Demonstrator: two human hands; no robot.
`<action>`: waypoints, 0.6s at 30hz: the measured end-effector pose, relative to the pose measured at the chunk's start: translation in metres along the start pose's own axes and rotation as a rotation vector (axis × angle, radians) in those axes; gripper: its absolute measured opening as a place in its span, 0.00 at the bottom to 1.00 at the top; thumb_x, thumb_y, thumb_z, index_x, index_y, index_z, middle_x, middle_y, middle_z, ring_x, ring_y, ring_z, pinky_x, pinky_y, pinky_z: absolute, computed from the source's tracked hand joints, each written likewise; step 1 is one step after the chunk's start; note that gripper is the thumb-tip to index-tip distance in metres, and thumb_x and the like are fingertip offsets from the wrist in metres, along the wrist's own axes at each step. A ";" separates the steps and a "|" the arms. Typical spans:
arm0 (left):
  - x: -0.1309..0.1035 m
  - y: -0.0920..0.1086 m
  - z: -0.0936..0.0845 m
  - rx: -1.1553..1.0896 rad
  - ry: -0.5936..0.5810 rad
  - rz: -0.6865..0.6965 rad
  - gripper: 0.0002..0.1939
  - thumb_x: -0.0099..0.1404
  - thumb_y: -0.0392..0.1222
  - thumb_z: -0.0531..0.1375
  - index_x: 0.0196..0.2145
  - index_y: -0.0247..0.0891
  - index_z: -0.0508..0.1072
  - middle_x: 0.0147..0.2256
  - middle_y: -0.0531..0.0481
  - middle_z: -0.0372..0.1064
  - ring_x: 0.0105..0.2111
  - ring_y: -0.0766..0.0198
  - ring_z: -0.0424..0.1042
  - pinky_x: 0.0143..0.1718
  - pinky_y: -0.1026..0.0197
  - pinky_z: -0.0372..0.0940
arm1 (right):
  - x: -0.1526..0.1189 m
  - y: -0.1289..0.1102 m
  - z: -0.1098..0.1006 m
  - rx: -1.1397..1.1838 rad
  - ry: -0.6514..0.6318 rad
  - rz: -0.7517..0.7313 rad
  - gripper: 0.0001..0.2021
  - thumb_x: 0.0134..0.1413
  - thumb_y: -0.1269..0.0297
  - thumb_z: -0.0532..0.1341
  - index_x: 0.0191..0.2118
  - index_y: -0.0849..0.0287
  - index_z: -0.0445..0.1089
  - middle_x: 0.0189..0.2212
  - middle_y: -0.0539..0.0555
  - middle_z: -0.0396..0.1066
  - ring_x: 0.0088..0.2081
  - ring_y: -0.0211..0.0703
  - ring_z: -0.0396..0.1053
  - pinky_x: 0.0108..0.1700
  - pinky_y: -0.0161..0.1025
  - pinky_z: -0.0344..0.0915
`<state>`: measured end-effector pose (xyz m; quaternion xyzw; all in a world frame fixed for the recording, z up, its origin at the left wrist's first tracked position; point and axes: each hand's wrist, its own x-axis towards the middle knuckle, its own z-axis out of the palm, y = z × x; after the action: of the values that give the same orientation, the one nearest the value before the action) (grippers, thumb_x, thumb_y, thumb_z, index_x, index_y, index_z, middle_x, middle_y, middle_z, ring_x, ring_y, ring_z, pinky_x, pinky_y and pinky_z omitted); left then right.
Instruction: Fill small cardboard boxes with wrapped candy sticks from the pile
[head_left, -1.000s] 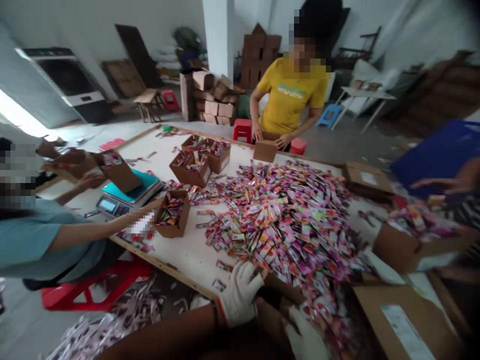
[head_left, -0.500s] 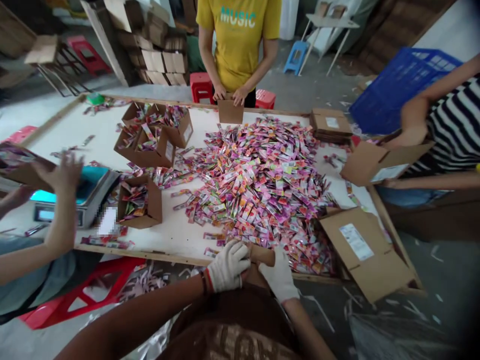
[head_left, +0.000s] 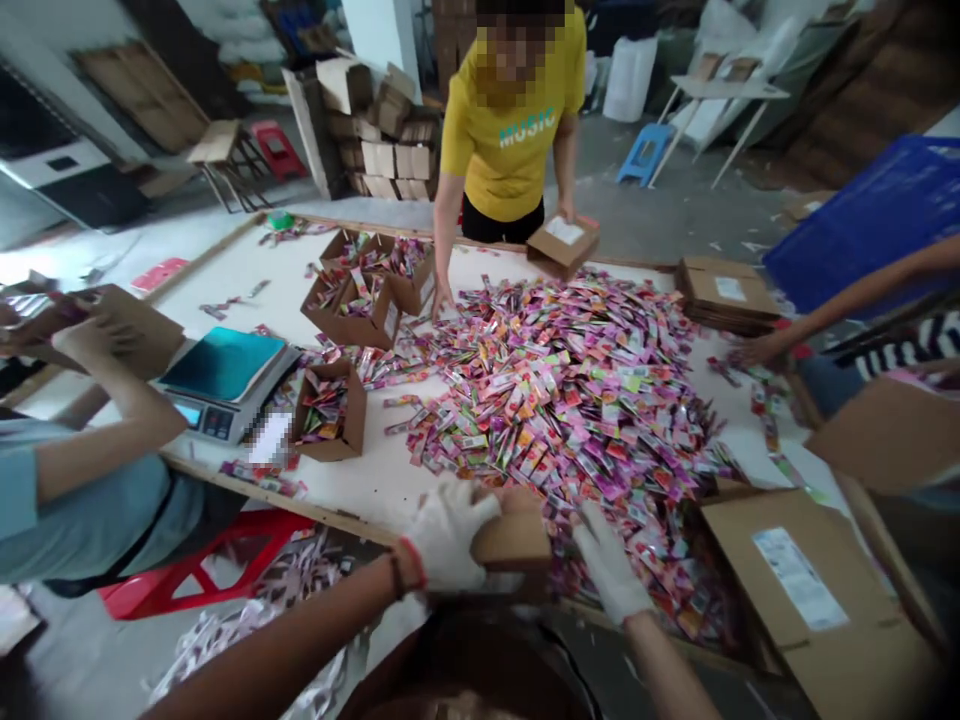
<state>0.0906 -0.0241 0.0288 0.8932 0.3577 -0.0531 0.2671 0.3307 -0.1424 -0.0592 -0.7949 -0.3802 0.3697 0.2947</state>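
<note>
a white surface (head_left: pixel 375 480) with a raised wooden rim stands in a grey-floored room, stacked cardboard (head_left: pixel 397 160) and a pale pillar (head_left: pixel 381 45) beyond it. a big pile of packets (head_left: pixel 555 390) covers much of it. at the near edge the left hand (head_left: pixel 450 535), gloved, has its fingers curled over a small carton (head_left: pixel 514 540). the right hand (head_left: pixel 611 565), also gloved, has loosely spread fingers at the pile's near side; whether they pinch a packet i cannot tell.

"music" reads across a yellow shirt (head_left: pixel 517 130); the white label (head_left: pixel 799 580) on a large carton (head_left: pixel 847 560) is too small to read.

counted: one scale (head_left: pixel 225 365), one blue crate (head_left: pixel 862 220), one blue stool (head_left: pixel 645 155), three co-workers, in the yellow shirt, a teal shirt (head_left: pixel 82 520) and a striped sleeve (head_left: pixel 922 340).
</note>
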 end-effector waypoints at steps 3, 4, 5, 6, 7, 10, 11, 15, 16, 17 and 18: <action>-0.050 -0.064 -0.008 -0.427 0.215 -0.486 0.45 0.42 0.48 0.70 0.58 0.49 0.60 0.47 0.44 0.67 0.45 0.46 0.69 0.48 0.47 0.64 | 0.056 -0.025 0.024 -0.159 -0.164 0.003 0.20 0.54 0.64 0.51 0.52 0.60 0.63 0.49 0.61 0.69 0.51 0.48 0.67 0.55 0.44 0.61; -0.065 -0.083 -0.002 -0.639 0.283 -0.656 0.45 0.45 0.47 0.69 0.59 0.48 0.57 0.45 0.45 0.68 0.43 0.48 0.71 0.46 0.49 0.66 | 0.075 -0.033 0.038 -0.222 -0.173 0.021 0.19 0.52 0.64 0.53 0.51 0.61 0.64 0.47 0.62 0.69 0.50 0.50 0.68 0.54 0.45 0.62; -0.077 -0.099 0.008 -0.865 0.357 -0.803 0.44 0.48 0.47 0.68 0.59 0.47 0.55 0.43 0.45 0.70 0.40 0.50 0.72 0.43 0.49 0.68 | 0.092 -0.039 0.053 -0.296 -0.151 0.049 0.20 0.51 0.63 0.55 0.51 0.63 0.63 0.46 0.64 0.69 0.49 0.54 0.68 0.52 0.48 0.62; -0.086 -0.111 0.021 -1.077 0.445 -0.903 0.42 0.50 0.47 0.68 0.59 0.46 0.54 0.41 0.46 0.71 0.38 0.52 0.74 0.40 0.50 0.70 | 0.106 -0.044 0.069 -0.379 -0.117 0.078 0.23 0.49 0.62 0.58 0.52 0.65 0.62 0.46 0.67 0.67 0.48 0.57 0.67 0.51 0.50 0.62; -0.091 -0.119 0.036 -1.245 0.538 -0.962 0.39 0.51 0.47 0.67 0.57 0.46 0.54 0.40 0.46 0.71 0.35 0.53 0.74 0.37 0.51 0.71 | 0.116 -0.048 0.085 -0.468 -0.087 0.090 0.26 0.48 0.61 0.59 0.53 0.67 0.60 0.47 0.70 0.65 0.48 0.61 0.67 0.50 0.52 0.62; -0.083 -0.129 0.080 -1.491 0.780 -1.043 0.30 0.53 0.45 0.67 0.50 0.45 0.57 0.39 0.47 0.71 0.32 0.58 0.75 0.35 0.53 0.72 | 0.132 -0.059 0.124 -0.640 -0.141 0.005 0.30 0.45 0.63 0.62 0.54 0.70 0.60 0.47 0.71 0.64 0.48 0.61 0.67 0.49 0.49 0.62; -0.076 -0.129 0.091 -1.517 0.826 -1.076 0.29 0.53 0.44 0.67 0.48 0.45 0.58 0.39 0.48 0.70 0.32 0.59 0.75 0.35 0.54 0.73 | 0.135 -0.063 0.131 -0.640 -0.215 -0.053 0.29 0.44 0.64 0.63 0.54 0.67 0.62 0.47 0.68 0.65 0.48 0.57 0.67 0.49 0.45 0.63; -0.053 -0.134 0.116 -1.641 0.905 -1.098 0.27 0.53 0.41 0.68 0.46 0.44 0.59 0.41 0.48 0.70 0.35 0.61 0.76 0.39 0.55 0.73 | 0.164 -0.086 0.130 -0.607 -0.326 -0.323 0.26 0.49 0.65 0.60 0.56 0.55 0.63 0.51 0.58 0.65 0.53 0.45 0.63 0.55 0.35 0.57; -0.050 -0.136 0.119 -1.679 0.911 -1.080 0.28 0.52 0.40 0.69 0.47 0.44 0.60 0.41 0.48 0.70 0.36 0.60 0.76 0.40 0.55 0.73 | 0.175 -0.091 0.128 -0.638 -0.260 -0.356 0.27 0.50 0.65 0.59 0.58 0.56 0.61 0.54 0.60 0.62 0.56 0.48 0.59 0.58 0.38 0.54; -0.048 -0.137 0.119 -1.717 0.912 -1.051 0.30 0.51 0.40 0.69 0.48 0.44 0.60 0.42 0.47 0.71 0.37 0.59 0.76 0.41 0.54 0.72 | 0.185 -0.095 0.128 -0.677 -0.200 -0.350 0.29 0.49 0.66 0.60 0.59 0.58 0.59 0.55 0.63 0.59 0.59 0.54 0.56 0.60 0.44 0.52; -0.046 -0.137 0.119 -1.751 0.905 -1.023 0.31 0.51 0.40 0.69 0.49 0.44 0.60 0.43 0.47 0.71 0.39 0.58 0.76 0.43 0.53 0.72 | 0.194 -0.098 0.130 -0.710 -0.173 -0.315 0.32 0.47 0.66 0.62 0.60 0.60 0.58 0.56 0.67 0.57 0.59 0.60 0.54 0.60 0.51 0.52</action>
<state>-0.0231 -0.0309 -0.1202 0.0799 0.6626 0.4451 0.5971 0.2718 0.0939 -0.1284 -0.7453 -0.6251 0.2308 0.0215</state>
